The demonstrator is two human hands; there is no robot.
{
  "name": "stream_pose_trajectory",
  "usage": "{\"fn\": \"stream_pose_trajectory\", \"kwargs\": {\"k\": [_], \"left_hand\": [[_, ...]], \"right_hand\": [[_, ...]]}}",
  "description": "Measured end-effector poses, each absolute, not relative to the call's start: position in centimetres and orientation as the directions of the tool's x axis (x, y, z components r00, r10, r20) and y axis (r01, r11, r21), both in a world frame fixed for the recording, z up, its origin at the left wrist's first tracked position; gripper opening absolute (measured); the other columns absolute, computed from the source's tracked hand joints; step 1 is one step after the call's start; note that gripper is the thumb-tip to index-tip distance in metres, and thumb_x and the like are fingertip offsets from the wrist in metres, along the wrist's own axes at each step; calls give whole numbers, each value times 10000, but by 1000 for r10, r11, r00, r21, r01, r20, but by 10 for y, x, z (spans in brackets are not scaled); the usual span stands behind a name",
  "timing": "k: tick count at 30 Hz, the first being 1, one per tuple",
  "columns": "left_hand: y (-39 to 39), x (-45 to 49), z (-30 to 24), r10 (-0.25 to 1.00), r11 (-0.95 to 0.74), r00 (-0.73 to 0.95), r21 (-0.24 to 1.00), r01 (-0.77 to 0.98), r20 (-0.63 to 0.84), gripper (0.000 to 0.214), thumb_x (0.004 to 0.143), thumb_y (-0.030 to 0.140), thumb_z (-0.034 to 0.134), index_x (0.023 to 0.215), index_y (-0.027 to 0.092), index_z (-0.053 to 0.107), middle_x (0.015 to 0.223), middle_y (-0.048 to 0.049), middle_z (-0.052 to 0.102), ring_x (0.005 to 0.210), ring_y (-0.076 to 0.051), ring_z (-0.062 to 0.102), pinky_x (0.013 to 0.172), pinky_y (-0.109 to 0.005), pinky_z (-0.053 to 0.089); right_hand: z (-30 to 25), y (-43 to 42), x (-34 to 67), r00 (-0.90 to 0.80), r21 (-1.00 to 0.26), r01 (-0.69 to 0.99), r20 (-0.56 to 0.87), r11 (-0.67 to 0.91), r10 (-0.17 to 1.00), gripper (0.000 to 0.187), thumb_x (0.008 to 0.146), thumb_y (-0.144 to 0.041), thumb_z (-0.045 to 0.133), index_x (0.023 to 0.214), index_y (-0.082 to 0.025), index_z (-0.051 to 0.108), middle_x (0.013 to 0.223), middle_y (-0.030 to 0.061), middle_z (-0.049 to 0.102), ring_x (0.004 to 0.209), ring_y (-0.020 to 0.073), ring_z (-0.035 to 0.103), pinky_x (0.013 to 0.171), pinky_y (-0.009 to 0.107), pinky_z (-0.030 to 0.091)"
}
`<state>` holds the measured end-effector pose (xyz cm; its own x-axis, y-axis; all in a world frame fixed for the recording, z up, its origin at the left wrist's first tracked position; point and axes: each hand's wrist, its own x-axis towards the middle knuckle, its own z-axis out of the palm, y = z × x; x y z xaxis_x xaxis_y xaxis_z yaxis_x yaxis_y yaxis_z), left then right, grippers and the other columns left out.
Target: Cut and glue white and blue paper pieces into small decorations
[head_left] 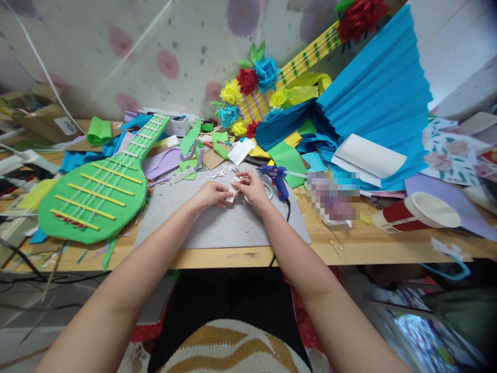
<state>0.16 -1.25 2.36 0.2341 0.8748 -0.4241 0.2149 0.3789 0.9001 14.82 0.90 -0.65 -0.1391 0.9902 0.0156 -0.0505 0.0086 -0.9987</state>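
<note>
Over the grey cutting mat [217, 233], my left hand [214, 195] and my right hand [250, 187] meet, fingers bent in a pinch. Between them is a small white piece [232, 197], perhaps paper; its shape is mostly covered by my fingertips. Just beyond lie short white sticks [217, 175]. A blue hot glue gun [276, 178] rests right of my right hand, its cord running down toward the table edge. A roll of tape [267, 187] shows partly behind my right hand.
At left lies a green paper lute [97, 191] with yellow strips. Behind stands a yellow guitar-like neck [308, 57] with paper flowers [267, 72]. Blue pleated paper [376, 103] leans at right, near a lidded paper cup [415, 212]. Coloured scraps [190, 137] cover the back.
</note>
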Motion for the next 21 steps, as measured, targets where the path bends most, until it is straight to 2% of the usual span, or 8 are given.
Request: {"fn": "stream_pose_trajectory", "kwargs": {"k": [3,10,15,21], "left_hand": [[-12,2,22,886,374,201,899,229,-419,340,481,329,792,683,97,647,677,-64,661,623,-165,640,565,-257,494],[-14,3,23,892,344,234,917,204,-387,367,511,393,766,707,106,651,707,-62,669,647,-167,645,556,-248,499],[-14,5,19,893,370,194,908,198,-406,290,523,311,775,635,91,623,647,-59,658,592,-142,631,551,-235,499],[-14,3,19,858,402,247,888,224,-451,272,516,281,783,620,93,617,640,-64,667,584,-137,634,574,-233,503]], "right_hand": [[-6,9,149,-148,-999,-51,1,-6,989,407,536,-346,689,847,-189,480,583,-78,528,487,79,489,473,226,441],[-7,9,147,-136,-1000,-30,9,5,991,399,544,-336,687,854,-194,481,591,-76,514,516,86,499,477,220,428],[-8,10,146,-112,-997,-76,8,-1,994,412,537,-338,692,865,-204,483,622,-72,518,539,88,511,451,206,428],[-7,11,148,-50,-992,-123,22,16,999,411,531,-319,696,847,-201,461,608,-68,542,520,82,506,437,192,404]]}}
